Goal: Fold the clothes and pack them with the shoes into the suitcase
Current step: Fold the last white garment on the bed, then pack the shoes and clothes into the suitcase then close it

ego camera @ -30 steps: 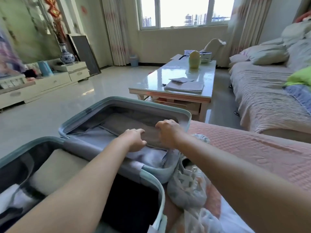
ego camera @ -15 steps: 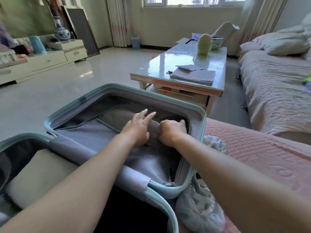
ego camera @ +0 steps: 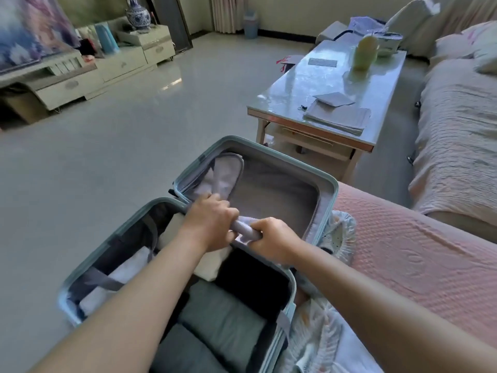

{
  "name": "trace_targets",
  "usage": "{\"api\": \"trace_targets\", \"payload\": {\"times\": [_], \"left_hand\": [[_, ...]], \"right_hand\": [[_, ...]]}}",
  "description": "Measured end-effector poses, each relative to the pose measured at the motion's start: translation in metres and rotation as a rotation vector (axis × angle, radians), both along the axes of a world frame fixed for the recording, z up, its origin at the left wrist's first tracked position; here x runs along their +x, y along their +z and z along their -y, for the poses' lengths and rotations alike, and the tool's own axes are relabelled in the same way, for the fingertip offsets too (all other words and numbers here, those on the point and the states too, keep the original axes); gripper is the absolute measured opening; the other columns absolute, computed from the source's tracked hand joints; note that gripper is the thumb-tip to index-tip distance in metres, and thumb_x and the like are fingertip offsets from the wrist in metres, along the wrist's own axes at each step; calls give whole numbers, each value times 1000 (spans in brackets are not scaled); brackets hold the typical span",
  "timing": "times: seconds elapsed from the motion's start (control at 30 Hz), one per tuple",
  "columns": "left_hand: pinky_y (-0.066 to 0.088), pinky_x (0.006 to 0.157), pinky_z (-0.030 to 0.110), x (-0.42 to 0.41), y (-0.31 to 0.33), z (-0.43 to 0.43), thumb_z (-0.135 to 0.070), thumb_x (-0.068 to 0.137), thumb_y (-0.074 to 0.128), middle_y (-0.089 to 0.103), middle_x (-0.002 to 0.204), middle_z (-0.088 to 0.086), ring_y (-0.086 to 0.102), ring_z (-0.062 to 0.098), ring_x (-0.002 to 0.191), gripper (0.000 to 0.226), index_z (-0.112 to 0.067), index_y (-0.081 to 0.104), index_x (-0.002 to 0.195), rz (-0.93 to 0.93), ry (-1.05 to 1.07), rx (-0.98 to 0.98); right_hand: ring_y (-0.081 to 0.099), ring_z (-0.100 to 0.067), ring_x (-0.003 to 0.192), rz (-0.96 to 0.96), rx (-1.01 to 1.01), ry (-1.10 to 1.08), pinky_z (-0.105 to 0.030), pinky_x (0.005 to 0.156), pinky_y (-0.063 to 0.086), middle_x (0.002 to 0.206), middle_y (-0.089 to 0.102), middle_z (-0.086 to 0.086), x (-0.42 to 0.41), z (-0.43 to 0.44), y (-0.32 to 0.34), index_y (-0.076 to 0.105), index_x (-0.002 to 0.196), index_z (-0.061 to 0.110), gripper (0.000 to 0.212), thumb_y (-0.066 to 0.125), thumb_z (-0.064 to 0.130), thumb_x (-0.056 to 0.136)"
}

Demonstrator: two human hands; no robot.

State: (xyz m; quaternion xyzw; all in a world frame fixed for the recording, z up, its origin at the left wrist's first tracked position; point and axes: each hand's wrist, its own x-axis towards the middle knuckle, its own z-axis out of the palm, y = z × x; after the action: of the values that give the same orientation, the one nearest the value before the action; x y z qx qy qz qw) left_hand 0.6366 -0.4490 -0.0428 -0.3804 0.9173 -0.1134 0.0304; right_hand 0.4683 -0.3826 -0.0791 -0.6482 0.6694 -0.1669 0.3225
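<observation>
Suitcase [ego camera: 334,189] was found open, its shell pale teal. In the far half, lined grey, one pale shoe [ego camera: 224,175] was laid along the left wall. In the near half, folded clothes [ego camera: 223,316] were packed close together: grey-green, dark grey, black, cream, white. A grey divider flap [ego camera: 246,230] was bunched at the hinge.

Clothes [ego camera: 223,319] lie in the suitcase [ego camera: 292,284], a shoe [ego camera: 223,176] seemingly in its lid [ego camera: 274,195].

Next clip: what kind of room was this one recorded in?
Most likely a home living room: a glass-topped rectangular coffee table, a sofa under a pale crinkled fabric cover, and a low cream TV cabinet with drawers along the far wall.
</observation>
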Motion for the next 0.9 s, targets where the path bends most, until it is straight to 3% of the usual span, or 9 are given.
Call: {"api": "trace_targets", "payload": {"times": [0.07,0.13,0.2,0.3,0.4,0.5,0.63,0.77,0.9], "left_hand": [[35,92,37,23,14,-19,-50,84,55,68,104,-2,58,23,103,33,-26,69,102,126,118,139],[38,90,34,44,22,-31,-47,84,55,68,111,-3,59,22,106,34,-28,69,109,195,202,326],[46,90,31,61,24,-33,-43,84,61,66,120,-3,61,21,110,37,-29,67,118,298,289,603],[49,95,29,73,23,-23,-42,84,69,62,131,-6,60,18,116,44,-30,64,126,326,347,900],[49,97,33,65,21,3,-43,90,60,62,131,-6,59,20,118,36,-35,62,125,211,289,850],[48,100,36,44,9,32,-34,94,52,60,135,-3,57,21,123,40,-34,55,135,114,220,798],[40,106,38,21,-22,50,-30,94,53,42,151,0,41,23,137,54,-32,40,147,18,127,744],[28,115,40,7,-56,48,-43,95,52,22,160,3,20,23,147,65,-33,26,154,155,39,753],[34,103,40,-12,-73,37,-40,94,49,43,140,7,35,28,132,42,-29,49,135,181,68,636]], "right_hand": [[57,-22,72,-24,103,53,-29,65,45,71,59,3,27,-12,10,61,76,24,12,66,28,86],[58,-23,70,-49,226,128,-31,67,51,70,60,2,53,-23,12,60,75,23,13,65,28,86],[68,-27,76,-26,381,209,-37,75,60,85,73,2,71,-31,9,73,91,26,12,64,32,88],[73,-18,81,25,506,221,-38,83,60,112,72,16,81,-30,4,73,113,32,29,64,36,86],[67,-10,105,26,399,-17,-29,99,52,115,73,11,68,-8,5,73,117,31,34,58,27,86],[55,-20,126,-149,322,-141,-29,104,45,132,62,2,44,18,3,65,128,34,43,53,25,88],[30,-26,145,-304,415,-108,-43,115,34,160,29,-2,22,22,-19,38,150,38,60,51,32,92],[9,-24,154,-368,530,22,-44,124,13,169,2,-5,18,-1,-44,5,159,39,84,54,33,91],[11,-22,154,-209,400,-38,-38,125,9,169,6,-2,3,-23,-49,18,159,36,80,56,26,90]]}}
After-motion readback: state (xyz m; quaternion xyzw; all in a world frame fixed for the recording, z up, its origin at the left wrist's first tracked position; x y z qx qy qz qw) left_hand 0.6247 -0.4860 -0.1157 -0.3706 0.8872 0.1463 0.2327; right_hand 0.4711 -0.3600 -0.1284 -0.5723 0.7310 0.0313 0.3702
